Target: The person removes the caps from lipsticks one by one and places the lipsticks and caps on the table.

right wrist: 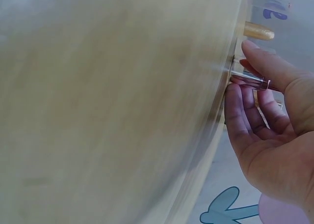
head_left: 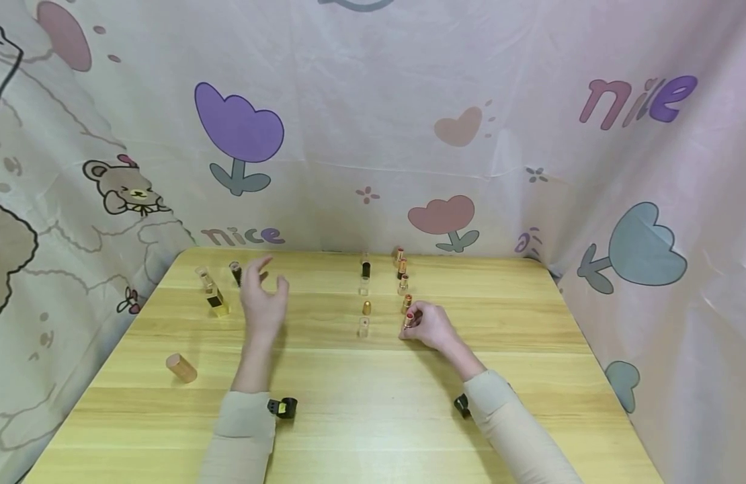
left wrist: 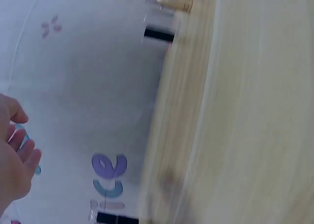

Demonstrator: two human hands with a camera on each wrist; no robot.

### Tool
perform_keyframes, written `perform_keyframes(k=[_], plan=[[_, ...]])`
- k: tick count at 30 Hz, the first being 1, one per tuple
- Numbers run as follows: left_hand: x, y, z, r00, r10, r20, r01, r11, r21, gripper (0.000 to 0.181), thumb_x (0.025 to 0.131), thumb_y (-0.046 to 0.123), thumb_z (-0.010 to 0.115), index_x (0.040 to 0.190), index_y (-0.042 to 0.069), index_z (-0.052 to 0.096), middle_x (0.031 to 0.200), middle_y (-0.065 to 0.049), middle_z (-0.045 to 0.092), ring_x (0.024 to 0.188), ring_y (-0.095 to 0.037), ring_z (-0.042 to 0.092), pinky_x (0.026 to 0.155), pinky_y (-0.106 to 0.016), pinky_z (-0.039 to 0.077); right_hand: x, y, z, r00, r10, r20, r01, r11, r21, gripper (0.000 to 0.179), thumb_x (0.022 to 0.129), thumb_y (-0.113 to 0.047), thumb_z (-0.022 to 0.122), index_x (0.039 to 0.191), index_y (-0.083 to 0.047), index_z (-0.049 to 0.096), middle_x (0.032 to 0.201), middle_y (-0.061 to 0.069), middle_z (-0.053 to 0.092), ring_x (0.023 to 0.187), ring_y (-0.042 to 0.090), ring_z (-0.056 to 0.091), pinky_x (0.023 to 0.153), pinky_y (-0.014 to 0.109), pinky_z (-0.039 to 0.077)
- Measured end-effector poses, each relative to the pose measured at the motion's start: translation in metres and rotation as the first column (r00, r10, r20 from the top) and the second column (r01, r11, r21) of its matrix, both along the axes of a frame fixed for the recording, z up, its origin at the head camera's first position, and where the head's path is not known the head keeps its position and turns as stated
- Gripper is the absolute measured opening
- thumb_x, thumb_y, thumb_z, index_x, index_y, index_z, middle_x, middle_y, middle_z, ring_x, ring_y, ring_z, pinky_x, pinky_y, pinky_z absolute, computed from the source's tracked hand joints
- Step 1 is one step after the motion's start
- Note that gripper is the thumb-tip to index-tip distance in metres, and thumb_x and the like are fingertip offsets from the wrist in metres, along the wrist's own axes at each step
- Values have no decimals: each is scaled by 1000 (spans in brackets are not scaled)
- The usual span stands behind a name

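Note:
My right hand (head_left: 432,327) is low over the table, thumb and fingers around an uncapped lipstick (head_left: 408,321) that stands upright at the near end of a row. In the right wrist view the silvery lipstick (right wrist: 249,79) lies between the thumb and fingers of the right hand (right wrist: 274,135). Directly beyond it stands another gold lipstick (head_left: 407,304). My left hand (head_left: 265,302) hovers over the left part of the table, holding nothing, its thumb and fingers spread apart. Near its fingertips is a black tube with a clear top (head_left: 236,273).
Farther along the right row stand more lipsticks (head_left: 404,285). Parallel to it runs a row of caps: a black one (head_left: 365,270), a gold one (head_left: 366,308) and clear ones (head_left: 363,328). At left are a gold-and-black tube (head_left: 216,302) and a rose-gold tube (head_left: 181,368). A printed curtain (head_left: 349,168) borders the table.

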State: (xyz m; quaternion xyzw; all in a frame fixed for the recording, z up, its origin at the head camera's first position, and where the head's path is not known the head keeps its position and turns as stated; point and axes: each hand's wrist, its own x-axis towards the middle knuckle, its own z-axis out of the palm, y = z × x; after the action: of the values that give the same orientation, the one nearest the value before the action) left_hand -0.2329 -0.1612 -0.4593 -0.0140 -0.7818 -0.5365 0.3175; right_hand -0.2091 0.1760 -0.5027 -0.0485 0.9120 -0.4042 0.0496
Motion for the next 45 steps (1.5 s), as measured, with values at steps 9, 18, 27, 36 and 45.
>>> perform_keyframes(k=[9, 18, 27, 36, 45], plan=[[-8, -33, -6, 949, 277, -150, -262, 958, 114, 51, 90, -9, 65, 140, -5, 54, 145, -21, 54, 137, -32, 50, 122, -37, 41, -1, 0, -1, 1000, -5, -7, 5, 1000, 3, 39, 69, -7, 97, 95, -8, 68, 84, 2, 71, 77, 14, 65, 72, 27, 60], [-11, -61, -9, 919, 333, 209, -386, 865, 321, 70, 98, 4, 62, 161, 8, 32, 167, -8, 29, 154, -26, 33, 128, -34, 35, 1, -1, 0, 1000, -11, 6, 11, 1000, 14, 39, 69, -7, 97, 95, -8, 68, 86, 3, 71, 78, 15, 66, 74, 29, 62], [-15, -77, -20, 868, 144, 475, -381, 806, 453, 78, 102, 9, 58, 167, 14, 15, 171, -10, 19, 157, -26, 25, 130, -36, 32, 0, -2, 0, 1000, -21, 9, 20, 1000, 14, 39, 69, -6, 97, 94, -8, 67, 84, 2, 70, 77, 14, 65, 72, 27, 60], [-15, -82, -29, 833, 100, 544, -381, 816, 434, 56, 105, 4, 40, 160, 11, 28, 171, -9, 23, 149, -28, 36, 120, -35, 44, 0, -2, 0, 1000, -14, 9, 14, 1000, 17, 40, 69, -7, 97, 96, -8, 67, 84, 2, 70, 77, 15, 64, 71, 27, 59], [-14, -83, -31, 827, 139, 545, -395, 833, 387, 46, 110, 6, 39, 156, 8, 39, 170, -9, 31, 148, -27, 41, 117, -35, 47, 0, 0, -2, 1000, -7, -4, 7, 1000, 10, 40, 69, -8, 98, 96, -8, 68, 84, 2, 70, 77, 14, 64, 72, 27, 59]])
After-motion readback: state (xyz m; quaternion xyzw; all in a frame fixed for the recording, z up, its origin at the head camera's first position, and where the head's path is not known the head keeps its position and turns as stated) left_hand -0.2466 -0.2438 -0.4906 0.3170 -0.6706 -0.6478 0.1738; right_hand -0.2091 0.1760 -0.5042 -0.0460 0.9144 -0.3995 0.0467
